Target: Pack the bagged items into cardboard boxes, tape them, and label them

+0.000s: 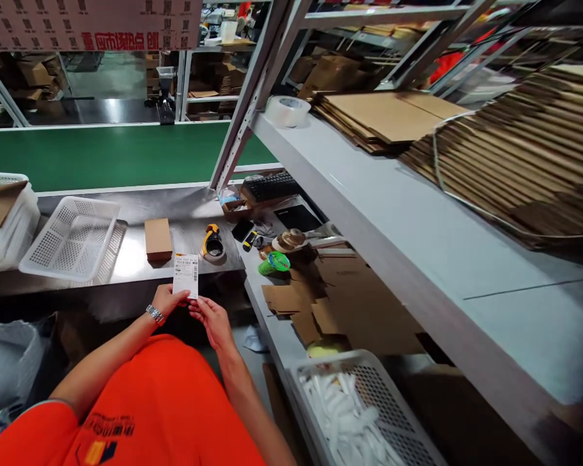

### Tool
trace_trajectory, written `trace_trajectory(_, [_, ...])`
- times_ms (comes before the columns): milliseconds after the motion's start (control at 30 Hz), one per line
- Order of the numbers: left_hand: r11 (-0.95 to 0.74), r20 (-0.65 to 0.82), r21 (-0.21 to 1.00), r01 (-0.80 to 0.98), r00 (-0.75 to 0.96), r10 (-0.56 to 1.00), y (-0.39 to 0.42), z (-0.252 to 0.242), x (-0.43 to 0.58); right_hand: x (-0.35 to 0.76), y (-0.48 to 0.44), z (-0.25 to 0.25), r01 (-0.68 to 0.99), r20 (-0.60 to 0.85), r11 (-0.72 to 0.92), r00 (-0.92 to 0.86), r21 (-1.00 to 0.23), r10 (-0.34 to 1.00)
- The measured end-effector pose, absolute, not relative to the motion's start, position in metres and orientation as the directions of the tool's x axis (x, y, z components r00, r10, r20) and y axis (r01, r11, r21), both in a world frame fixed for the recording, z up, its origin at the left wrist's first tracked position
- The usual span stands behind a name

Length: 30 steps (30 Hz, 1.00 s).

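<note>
While left hand (171,298) and right hand (216,320) pinch white printed paper label (185,276), brown cardboard box (158,239) stands beyond, between white perforated plastic basket (70,238) and yellow-black tape dispenser (212,230).

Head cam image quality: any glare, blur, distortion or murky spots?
Head view: bright glare on the steel bench left of the brown box; tied cardboard stack at right smeared; shelf looks stretched toward the lower right, probably wide-angle; deep shadow below the bench; white label fairly clear, fine print too small to read.
</note>
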<state>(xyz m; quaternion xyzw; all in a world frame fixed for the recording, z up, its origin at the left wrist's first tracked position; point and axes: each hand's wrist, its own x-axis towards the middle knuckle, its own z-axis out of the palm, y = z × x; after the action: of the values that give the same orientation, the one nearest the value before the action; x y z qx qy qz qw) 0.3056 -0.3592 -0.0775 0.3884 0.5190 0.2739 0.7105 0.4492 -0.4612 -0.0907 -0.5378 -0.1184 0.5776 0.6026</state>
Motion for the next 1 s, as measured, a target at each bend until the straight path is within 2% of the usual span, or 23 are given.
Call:
trace_trajectory(367, [0.570,-0.547,0.822,-0.001,0.278,0.789,-0.366,-0.073,0.307,0.452,-0.463,-0.091,-0.553,-0.478,-0.257,0.301,-0.793,0.825])
trace_trajectory(500, [0.545,-0.546,0.832,0.100,0.314,0.776,-0.368,-0.072,0.311,0.455,-0.465,-0.095,-0.536,-0.475,-0.248,0.341,-0.807,0.811])
trace_trajectory(600, [0.389,-0.450,0.885,0.257,0.254,0.856,-0.371,-0.074,0.313,0.458,-0.468,-0.098,-0.504,-0.461,-0.240,0.375,-0.829,0.804])
trace_trajectory(667, [0.174,-0.255,0.923,0.342,0.206,0.945,-0.372,-0.075,0.313,0.461,-0.469,-0.102,-0.476,-0.440,-0.226,0.405,-0.850,0.801])
trace_trajectory(733, [-0.030,-0.091,0.929,0.368,0.308,0.947,-0.371,-0.074,0.314,0.463,-0.471,-0.105,-0.445,-0.416,-0.213,0.428,-0.870,0.802])
trace_trajectory(767, [-0.094,-0.070,0.928,0.361,0.416,0.907,-0.371,-0.072,0.314,0.464,-0.473,-0.107,-0.428,-0.402,-0.211,0.429,-0.879,0.809])
trace_trajectory(867, [-0.127,-0.178,0.916,0.382,0.668,0.722,-0.370,-0.064,0.320,0.465,-0.480,-0.111,-0.380,-0.356,-0.199,0.405,-0.903,0.842])
trace_trajectory(933, [-0.084,-0.273,0.894,0.440,0.683,0.678,-0.370,-0.059,0.327,0.466,-0.488,-0.110,-0.384,-0.346,-0.195,0.379,-0.903,0.858])
trace_trajectory(1000, [0.043,-0.348,0.893,0.448,0.627,0.697,-0.370,-0.057,0.332,0.473,-0.501,-0.107,-0.467,-0.356,-0.162,0.366,-0.869,0.860])
